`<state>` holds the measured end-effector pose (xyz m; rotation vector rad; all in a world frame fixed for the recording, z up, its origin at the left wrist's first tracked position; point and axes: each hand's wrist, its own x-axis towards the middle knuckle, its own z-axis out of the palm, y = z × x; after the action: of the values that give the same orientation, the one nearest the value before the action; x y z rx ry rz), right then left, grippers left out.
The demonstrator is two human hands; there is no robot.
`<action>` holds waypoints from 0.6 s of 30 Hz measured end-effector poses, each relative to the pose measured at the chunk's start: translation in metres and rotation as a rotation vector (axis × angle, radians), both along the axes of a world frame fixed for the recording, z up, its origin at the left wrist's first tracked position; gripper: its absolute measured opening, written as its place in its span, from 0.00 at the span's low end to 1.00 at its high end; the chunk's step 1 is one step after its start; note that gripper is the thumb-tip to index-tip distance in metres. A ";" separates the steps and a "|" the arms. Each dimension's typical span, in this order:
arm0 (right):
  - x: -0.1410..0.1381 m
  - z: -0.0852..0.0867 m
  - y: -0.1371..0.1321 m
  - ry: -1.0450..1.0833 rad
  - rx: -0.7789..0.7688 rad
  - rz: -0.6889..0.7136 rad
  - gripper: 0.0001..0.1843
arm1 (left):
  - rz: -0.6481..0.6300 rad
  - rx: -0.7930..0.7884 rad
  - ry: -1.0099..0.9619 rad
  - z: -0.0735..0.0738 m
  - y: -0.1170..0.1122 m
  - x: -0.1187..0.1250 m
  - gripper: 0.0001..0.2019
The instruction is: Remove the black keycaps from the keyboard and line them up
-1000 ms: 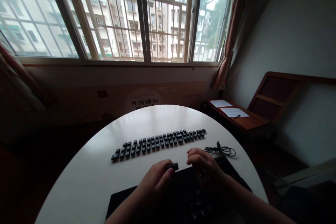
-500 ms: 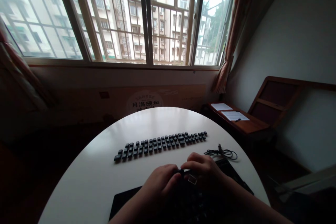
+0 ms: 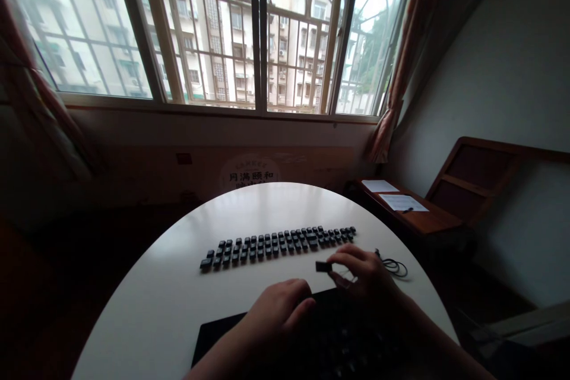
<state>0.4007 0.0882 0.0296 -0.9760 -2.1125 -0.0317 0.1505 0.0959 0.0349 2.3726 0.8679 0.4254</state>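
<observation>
Pinched at the fingertips of my right hand point(image 3: 363, 270) is a black keycap point(image 3: 323, 266), wider than it is tall, lifted above the table's near part. A thin wire loop with a clear part, perhaps a keycap puller point(image 3: 345, 278), shows under the same fingers. My left hand point(image 3: 282, 306) hovers over or rests on the black keyboard point(image 3: 218, 332), its fingers loosely curled, thumb apart from the index finger, with nothing seen between them. Much of the keyboard is dark and covered by my arms. Rows of loose black keycaps point(image 3: 267, 244) lie beyond both hands.
A coiled black cable point(image 3: 394, 267) lies right of my right hand on the round white table point(image 3: 146, 285). Papers point(image 3: 403, 202) and a pen sit on a wooden chair point(image 3: 436, 219) to the right. A barred window point(image 3: 262, 41) is ahead.
My right hand has moved away from the left, up and forward, with the keycap now in its fingers. My left hand stays near the keyboard. The view has shifted slightly.
</observation>
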 end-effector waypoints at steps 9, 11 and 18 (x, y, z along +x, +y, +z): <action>0.103 -0.004 0.062 0.005 -0.258 -0.831 0.15 | -0.016 0.007 0.078 -0.001 0.001 0.000 0.17; 0.111 -0.020 0.068 -0.049 -0.457 -0.895 0.15 | -0.026 0.011 0.079 -0.001 0.002 0.000 0.17; 0.109 -0.044 0.072 -0.138 -0.625 -0.932 0.15 | -0.047 -0.011 0.113 0.005 0.001 0.003 0.18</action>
<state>0.5093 0.1605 -0.0149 -2.3123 -1.6092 0.1037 0.1531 0.0973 0.0397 2.4210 0.8601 0.2686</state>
